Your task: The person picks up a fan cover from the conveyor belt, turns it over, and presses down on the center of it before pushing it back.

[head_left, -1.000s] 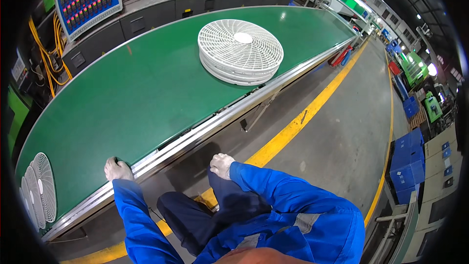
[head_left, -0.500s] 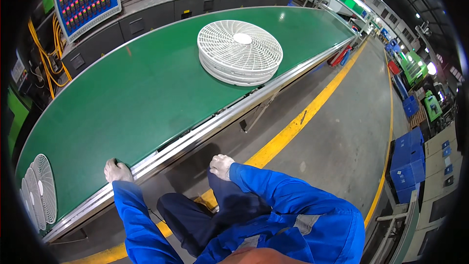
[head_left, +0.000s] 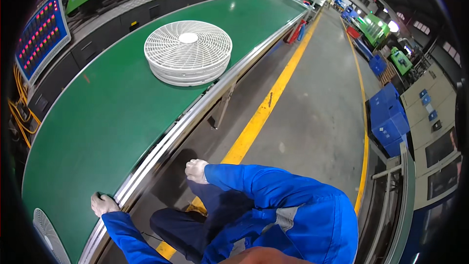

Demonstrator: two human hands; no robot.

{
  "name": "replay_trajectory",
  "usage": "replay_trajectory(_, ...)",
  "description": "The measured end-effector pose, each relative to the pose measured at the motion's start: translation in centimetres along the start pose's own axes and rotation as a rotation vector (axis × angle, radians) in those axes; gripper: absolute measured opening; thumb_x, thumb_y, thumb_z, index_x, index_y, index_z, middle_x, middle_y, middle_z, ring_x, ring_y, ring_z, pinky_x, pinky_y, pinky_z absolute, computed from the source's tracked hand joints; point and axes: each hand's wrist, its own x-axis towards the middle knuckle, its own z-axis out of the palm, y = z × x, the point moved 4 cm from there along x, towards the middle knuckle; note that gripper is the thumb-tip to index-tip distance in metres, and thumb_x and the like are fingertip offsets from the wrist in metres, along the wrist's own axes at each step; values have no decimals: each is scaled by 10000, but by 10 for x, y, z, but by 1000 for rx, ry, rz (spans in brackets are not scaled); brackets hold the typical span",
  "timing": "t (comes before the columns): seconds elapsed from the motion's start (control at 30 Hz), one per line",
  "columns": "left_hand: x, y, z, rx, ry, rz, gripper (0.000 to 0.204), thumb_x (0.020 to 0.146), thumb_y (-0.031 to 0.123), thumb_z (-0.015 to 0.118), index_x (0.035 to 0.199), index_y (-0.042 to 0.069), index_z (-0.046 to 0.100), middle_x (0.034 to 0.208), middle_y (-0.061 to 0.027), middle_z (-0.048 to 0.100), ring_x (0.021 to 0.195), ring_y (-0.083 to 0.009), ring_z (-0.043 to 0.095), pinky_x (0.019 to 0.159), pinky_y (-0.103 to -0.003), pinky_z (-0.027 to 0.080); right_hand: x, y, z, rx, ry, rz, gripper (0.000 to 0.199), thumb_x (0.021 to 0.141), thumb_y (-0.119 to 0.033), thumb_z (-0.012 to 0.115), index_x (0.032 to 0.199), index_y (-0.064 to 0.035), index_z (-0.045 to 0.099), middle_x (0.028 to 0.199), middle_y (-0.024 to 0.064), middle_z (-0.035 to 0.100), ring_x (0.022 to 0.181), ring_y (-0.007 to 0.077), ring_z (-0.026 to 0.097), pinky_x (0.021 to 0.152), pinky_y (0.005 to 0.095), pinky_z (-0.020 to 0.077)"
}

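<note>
My left hand point(head_left: 103, 204) rests on the near edge of the green conveyor belt point(head_left: 102, 132), fingers loosely curled with nothing visible in them. My right hand point(head_left: 196, 171) lies closed on my bent knee, off the belt, and I see nothing held. Farther along the belt, out of reach of both hands, lies a stack of round white fan grilles point(head_left: 188, 51), flat on one another near the belt's front edge. At the lower left, another white fan grille point(head_left: 48, 234) is partly cut off by the dark rim of the picture.
A metal rail point(head_left: 141, 171) runs along the belt's near side. Behind the belt stand grey machine housings point(head_left: 107, 27) and a blue control panel point(head_left: 43, 36) with red lights. A yellow floor line point(head_left: 264, 112) passes beside me. Blue crates point(head_left: 388, 117) are stacked at right.
The view has swung to the right, so the grille stack, belt and panel sit farther left in the picture. Both hands keep their places on the belt edge and knee.
</note>
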Motion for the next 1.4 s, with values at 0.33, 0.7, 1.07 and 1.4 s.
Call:
replay_trajectory(0.33,-2,-2,-1,16,-10,-10,371,937,185,518,1248,55,672,1339,-148,664,1267,-350,586,1092,-458,450,-1,-5,0,18,-11,22,266,885,-302,623,902,-67,746,1015,156,685,1048,356,639,940,471,520)
replay_trajectory(0.7,1,-2,1,13,-16,-8,364,943,196,523,1239,50,674,1342,-145,663,1275,-345,583,1101,-451,444,-1,-1,-3,70,82,-16,247,870,-300,629,871,-80,742,975,144,686,1011,355,647,905,476,526)
replay_trajectory(1.07,-1,-2,-2,7,-22,0,364,942,203,521,1236,53,673,1338,-145,664,1265,-349,586,1096,-452,445,81,-24,-171,135,706,-154,285,850,-261,728,1050,-60,710,1138,139,662,1128,371,602,993,475,477)
replay_trajectory(1.4,1,-5,1,37,-48,10,363,933,186,537,1250,58,660,1349,-145,652,1268,-351,580,1084,-468,451,132,6,-148,-1,436,123,538,885,-366,757,1296,-43,631,1364,168,563,1354,368,472,1160,457,371)
